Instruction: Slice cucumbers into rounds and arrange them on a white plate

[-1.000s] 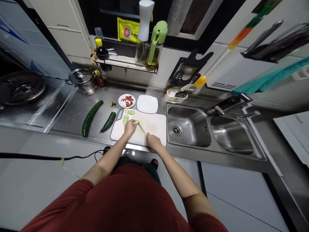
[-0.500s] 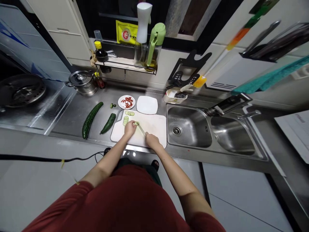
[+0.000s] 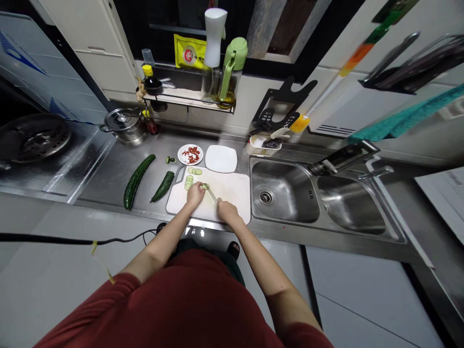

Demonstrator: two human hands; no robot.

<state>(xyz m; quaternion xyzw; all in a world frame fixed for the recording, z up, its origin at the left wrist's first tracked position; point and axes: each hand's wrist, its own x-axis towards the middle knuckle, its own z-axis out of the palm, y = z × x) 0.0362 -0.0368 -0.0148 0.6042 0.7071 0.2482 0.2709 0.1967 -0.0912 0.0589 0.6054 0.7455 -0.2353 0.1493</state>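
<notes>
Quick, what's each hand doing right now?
Left hand: closed on a small cucumber piece over the cutting board.
Right hand: closed around the handle of a knife, blade at that piece.

No wording was legible. Beyond the cutting board (image 3: 232, 195), a yellow packet (image 3: 197, 52) bore a round red emblem and dark characters too small to read. Well to the board's right, a white sheet (image 3: 444, 198) carried blurred print; well to its left, a pale panel (image 3: 32, 65) showed blue markings, none readable.
</notes>
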